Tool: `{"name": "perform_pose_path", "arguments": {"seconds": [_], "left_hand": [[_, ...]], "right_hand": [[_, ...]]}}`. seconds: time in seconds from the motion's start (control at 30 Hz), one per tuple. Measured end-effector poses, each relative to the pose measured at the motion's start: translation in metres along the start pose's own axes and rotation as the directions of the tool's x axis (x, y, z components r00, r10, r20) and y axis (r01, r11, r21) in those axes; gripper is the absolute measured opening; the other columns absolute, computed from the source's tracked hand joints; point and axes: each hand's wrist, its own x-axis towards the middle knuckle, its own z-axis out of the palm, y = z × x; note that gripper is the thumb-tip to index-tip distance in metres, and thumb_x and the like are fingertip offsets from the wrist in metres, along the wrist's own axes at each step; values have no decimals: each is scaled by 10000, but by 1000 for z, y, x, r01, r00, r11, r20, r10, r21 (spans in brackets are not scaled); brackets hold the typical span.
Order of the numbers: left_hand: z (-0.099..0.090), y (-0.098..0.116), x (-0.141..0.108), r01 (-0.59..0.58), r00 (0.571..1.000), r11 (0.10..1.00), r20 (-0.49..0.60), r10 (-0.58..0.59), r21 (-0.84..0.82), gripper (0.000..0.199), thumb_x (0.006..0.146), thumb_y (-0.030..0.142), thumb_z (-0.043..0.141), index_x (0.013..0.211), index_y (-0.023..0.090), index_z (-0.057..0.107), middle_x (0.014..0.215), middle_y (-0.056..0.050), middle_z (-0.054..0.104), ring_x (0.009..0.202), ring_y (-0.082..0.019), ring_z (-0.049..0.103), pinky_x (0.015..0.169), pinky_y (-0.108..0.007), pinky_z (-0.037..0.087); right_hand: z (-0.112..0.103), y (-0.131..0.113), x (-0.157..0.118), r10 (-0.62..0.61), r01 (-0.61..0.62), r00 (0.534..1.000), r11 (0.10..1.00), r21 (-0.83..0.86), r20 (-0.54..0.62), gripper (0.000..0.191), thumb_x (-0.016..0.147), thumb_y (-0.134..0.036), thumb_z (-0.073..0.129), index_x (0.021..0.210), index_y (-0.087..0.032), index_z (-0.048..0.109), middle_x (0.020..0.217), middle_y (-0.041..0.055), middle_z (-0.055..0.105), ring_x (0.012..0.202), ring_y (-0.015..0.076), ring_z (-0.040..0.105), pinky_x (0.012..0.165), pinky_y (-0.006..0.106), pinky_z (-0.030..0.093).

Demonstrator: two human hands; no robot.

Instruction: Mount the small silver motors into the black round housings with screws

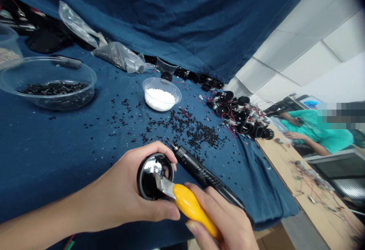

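Near the bottom centre, my left hand (134, 189) curls around a round black cup-shaped housing (140, 179) with a shiny inside. The cup's opening faces up toward me. My right hand (225, 219) grips a tool by its smooth yellow handle (189, 202). This tool's metal head (164, 186) reaches into the cup, where its tip is partly hidden; it looks like pliers, but I cannot make out the jaws. A black pen-shaped electric screwdriver (202, 172) lies on the blue cloth just beyond my right hand, its bit pointing up and left.
Small black screws (199, 130) are scattered over the blue cloth (51, 158). Behind them stands a clear bowl of white pieces (161, 99); a larger bowl of black strips (92, 77) is at left. Wired black housings (242, 113) are heaped right. A person in green (327, 134) sits beyond.
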Motion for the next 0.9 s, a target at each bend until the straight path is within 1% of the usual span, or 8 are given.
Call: {"name": "perform_pose_path", "arguments": {"seconds": [0.1,0.2,0.3,0.37,0.5,0.6,0.77,0.9], "left_hand": [[1,-1,0,-15,999,999,-48,17,40,553,582,342,879,1046,242,594,894,28,644,772,-157,596,639,-214,486],[1,-1,1,-48,997,994,-49,53,103,611,622,323,845,1164,257,570,944,19,660,822,-182,629,712,-249,503],[1,-1,2,-105,994,981,8,105,162,540,682,332,783,1151,242,532,976,-4,658,879,-214,644,669,-247,501],[1,-1,1,-130,991,977,16,129,167,477,707,345,753,1112,236,524,997,-17,650,925,-230,640,642,-239,495],[2,0,-1,-96,994,986,-30,101,132,452,702,374,769,1069,246,537,918,13,629,857,-197,622,653,-239,482],[1,0,-1,-75,997,992,-11,76,104,456,699,414,788,1057,249,557,885,23,620,824,-183,608,664,-243,477],[0,1,-1,-68,998,994,9,67,91,436,706,424,786,1046,247,578,910,17,635,847,-190,606,673,-248,476],[3,1,-2,-47,998,989,-40,54,141,334,759,424,723,1004,234,598,901,6,652,865,-207,608,735,-285,469]], "right_hand": [[-2,2,-1,-9,9,1000,1000,-10,4,421,1006,-416,421,1063,-81,669,683,42,637,530,110,642,478,168,521],[-3,0,-2,7,-6,1000,999,-39,12,437,1006,-430,416,1059,-85,679,677,42,642,516,114,643,469,172,526],[-2,-3,-1,6,-5,1000,995,-96,13,472,1017,-447,370,1047,-100,688,695,52,674,519,125,661,478,183,542],[0,-6,0,3,-3,1000,991,-135,1,509,1029,-455,317,1032,-108,691,715,64,697,523,131,670,477,185,543],[3,-10,1,0,-5,1000,985,-172,-27,544,1036,-459,277,1002,-118,699,723,75,714,545,135,686,470,170,533],[4,-10,0,-9,2,999,982,-191,-38,547,1038,-447,271,993,-116,704,715,76,715,547,136,691,462,169,529],[5,-8,-4,-30,19,998,981,-192,-54,525,1033,-444,312,1003,-91,700,674,60,686,511,130,675,436,176,519],[7,-5,-10,2,-9,999,982,-191,-39,478,1020,-433,371,1077,-72,680,664,52,654,501,132,655,437,191,524]]}}
